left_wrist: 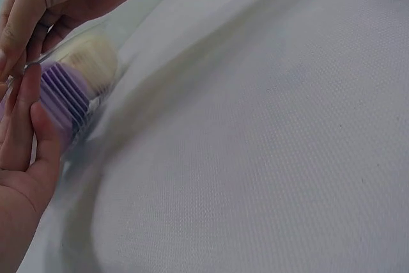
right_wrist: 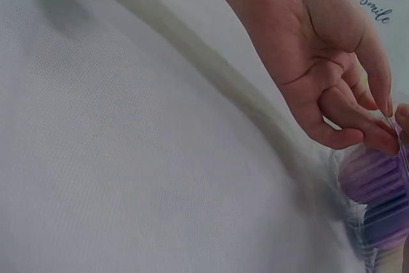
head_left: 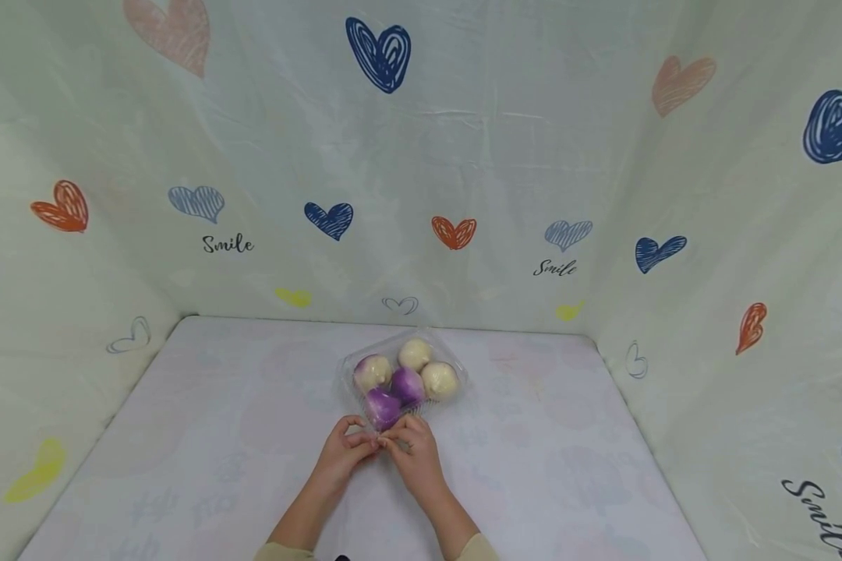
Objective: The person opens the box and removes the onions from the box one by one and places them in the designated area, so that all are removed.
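A clear plastic container (head_left: 456, 360) sits on the table at its far middle, one corner pointing toward the person. Inside it, seen through the plastic, are several round pieces, some cream (head_left: 440, 381), others purple (head_left: 383, 408) or part purple; their exact kind is unclear. At the near corner the left hand (head_left: 342, 452) pinches the container's thin clear edge between thumb and fingers. Beside it, fingertips almost meeting, the right hand (head_left: 417, 460) pinches the same edge (right_wrist: 395, 127). In the left wrist view, ridged plastic wall covers a purple piece (left_wrist: 62, 94) just past the fingers.
A pale cloth covers the table (head_left: 533, 467). Hanging sheets printed with hearts and the word "Smile" form a back wall (head_left: 491, 156) and side walls around it. Part of a small dark object (head_left: 342, 558) shows at the bottom edge of the head view.
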Available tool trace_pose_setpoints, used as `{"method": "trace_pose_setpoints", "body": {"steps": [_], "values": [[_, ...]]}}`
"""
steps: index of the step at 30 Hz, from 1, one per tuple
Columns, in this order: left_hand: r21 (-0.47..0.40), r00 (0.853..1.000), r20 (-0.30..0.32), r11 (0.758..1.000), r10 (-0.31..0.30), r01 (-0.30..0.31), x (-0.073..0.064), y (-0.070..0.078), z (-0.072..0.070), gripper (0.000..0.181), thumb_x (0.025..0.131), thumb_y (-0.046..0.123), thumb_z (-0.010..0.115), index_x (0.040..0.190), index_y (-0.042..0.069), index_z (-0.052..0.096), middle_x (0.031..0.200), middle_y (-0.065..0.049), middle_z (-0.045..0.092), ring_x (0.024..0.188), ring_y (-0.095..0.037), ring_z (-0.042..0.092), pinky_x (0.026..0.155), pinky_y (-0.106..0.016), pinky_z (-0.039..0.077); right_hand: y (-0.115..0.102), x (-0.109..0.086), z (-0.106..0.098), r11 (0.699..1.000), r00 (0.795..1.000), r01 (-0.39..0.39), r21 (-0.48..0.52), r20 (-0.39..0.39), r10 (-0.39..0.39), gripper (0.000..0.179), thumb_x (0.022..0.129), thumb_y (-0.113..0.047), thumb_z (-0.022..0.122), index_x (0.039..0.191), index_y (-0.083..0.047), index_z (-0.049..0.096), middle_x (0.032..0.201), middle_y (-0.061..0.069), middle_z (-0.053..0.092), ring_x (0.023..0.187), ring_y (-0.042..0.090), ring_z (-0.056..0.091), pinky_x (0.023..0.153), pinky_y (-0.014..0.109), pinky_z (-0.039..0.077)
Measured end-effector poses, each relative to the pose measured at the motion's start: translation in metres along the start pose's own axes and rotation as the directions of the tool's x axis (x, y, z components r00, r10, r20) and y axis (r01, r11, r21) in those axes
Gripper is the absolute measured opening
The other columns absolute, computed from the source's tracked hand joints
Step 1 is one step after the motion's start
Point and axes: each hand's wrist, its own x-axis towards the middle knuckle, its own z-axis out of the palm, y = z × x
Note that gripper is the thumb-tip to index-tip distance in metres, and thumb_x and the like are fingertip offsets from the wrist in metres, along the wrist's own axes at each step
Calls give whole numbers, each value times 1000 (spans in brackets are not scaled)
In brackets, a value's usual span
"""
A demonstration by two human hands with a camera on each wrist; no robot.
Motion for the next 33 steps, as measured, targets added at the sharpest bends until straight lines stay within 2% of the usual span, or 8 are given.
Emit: {"method": "trace_pose_setpoints", "body": {"steps": [6,15,20,28,33], "values": [[-37,1000,-11,999,-15,15,-1,4,3,35,86,-16,54,109,1,34,79,-2,71,80,-13,68,74,-26,54,0,2,1,1000,1000,7,1,-7,-7,6,77,-8,79,78,-8,74,77,-8,57,77,11,51,71,24,43],[-78,999,-48,997,17,-21,-3,4,8,30,86,-17,51,103,2,36,79,-4,70,79,-14,68,77,-30,55,2,4,6,993,993,112,-32,-42,-114,7,81,-12,76,80,-6,72,76,-5,55,76,13,50,71,23,42],[-70,998,-64,997,9,-13,-2,2,7,29,87,-15,52,104,2,36,81,-6,70,80,-15,68,77,-31,55,2,4,8,992,992,116,-47,-48,-118,9,82,-15,75,79,-7,72,76,-5,54,76,12,50,70,23,42],[-33,993,-114,999,-44,41,-5,2,1,39,88,-11,52,122,-5,34,86,-9,69,83,-17,68,80,-30,54,-5,3,7,993,992,116,-32,-39,-117,5,78,-10,79,80,-9,75,80,-6,57,77,11,51,72,21,41],[-18,991,-129,999,-32,30,-10,7,-2,53,91,-10,53,136,-5,25,86,-8,69,83,-15,67,79,-26,53,-11,5,7,989,990,131,-64,-36,-134,6,76,-8,81,80,-9,76,81,-6,57,79,11,52,74,20,41]]}}
